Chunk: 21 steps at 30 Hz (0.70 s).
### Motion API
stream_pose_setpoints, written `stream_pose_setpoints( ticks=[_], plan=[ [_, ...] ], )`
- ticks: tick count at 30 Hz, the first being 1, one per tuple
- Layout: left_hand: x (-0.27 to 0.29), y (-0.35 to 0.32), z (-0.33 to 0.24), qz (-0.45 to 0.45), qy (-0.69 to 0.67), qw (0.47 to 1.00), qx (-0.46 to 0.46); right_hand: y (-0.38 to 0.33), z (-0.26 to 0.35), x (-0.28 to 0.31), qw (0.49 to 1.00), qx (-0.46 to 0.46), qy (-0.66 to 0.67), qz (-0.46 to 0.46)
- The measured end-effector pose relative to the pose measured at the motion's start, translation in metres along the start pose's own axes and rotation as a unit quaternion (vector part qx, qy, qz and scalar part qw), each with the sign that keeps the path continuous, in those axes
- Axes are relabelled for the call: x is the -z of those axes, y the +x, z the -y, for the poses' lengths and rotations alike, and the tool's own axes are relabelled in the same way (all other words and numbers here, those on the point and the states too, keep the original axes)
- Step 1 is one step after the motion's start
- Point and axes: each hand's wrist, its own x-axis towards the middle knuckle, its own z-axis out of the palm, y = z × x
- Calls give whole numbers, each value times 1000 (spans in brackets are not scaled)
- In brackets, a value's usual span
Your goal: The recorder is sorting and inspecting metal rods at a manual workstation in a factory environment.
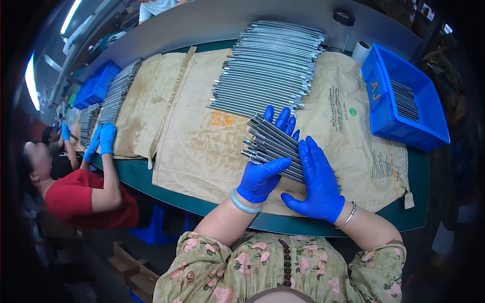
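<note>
From the head camera, looking down over a flowered blouse, both of the person's hands wear blue gloves and work one small bundle of thin grey metal rods that lies on crumpled brown paper sacking spread over the dark green table.

The left hand is curled under and around the near ends of the rods, thumb across the top and fingers showing beyond the far side — closed on the bundle. The right hand lies flat and open-palmed on the rods' right-hand portion, pressing them down rather than clasping them.

The rods' long axis runs on a slant, from upper left down toward lower right, so the free cut ends poke out to the left of the left hand while the other ends disappear beneath the right palm. The left hand is the one nearer those free ends.

Just beyond the bundle, farther up the table, sits a large fanned stack of the same grey rods, lying nearly crosswise — close to the fingertips but apart from the held bundle. To the right stands a blue plastic bin with more rods inside.

At the far left a co-worker in a red top, also in blue gloves, handles another row of rods.
</note>
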Motion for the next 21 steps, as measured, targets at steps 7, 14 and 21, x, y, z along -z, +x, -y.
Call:
stream_pose_setpoints(
  ticks=[7, 14, 21],
  plan=[
    [-3, -2, 0, 0, 2, 1000, 2, -14, 11, 1, 1000, -12, -8, 6],
    [-5, -5, -1, 11, -13, 1000, 2, -14, 10, 0, 1000, -8, -23, -17],
    [3, -15, -2, 13, -48, 998, 31, 6, -15, -4, 999, -14, -2, -41]
  ],
)
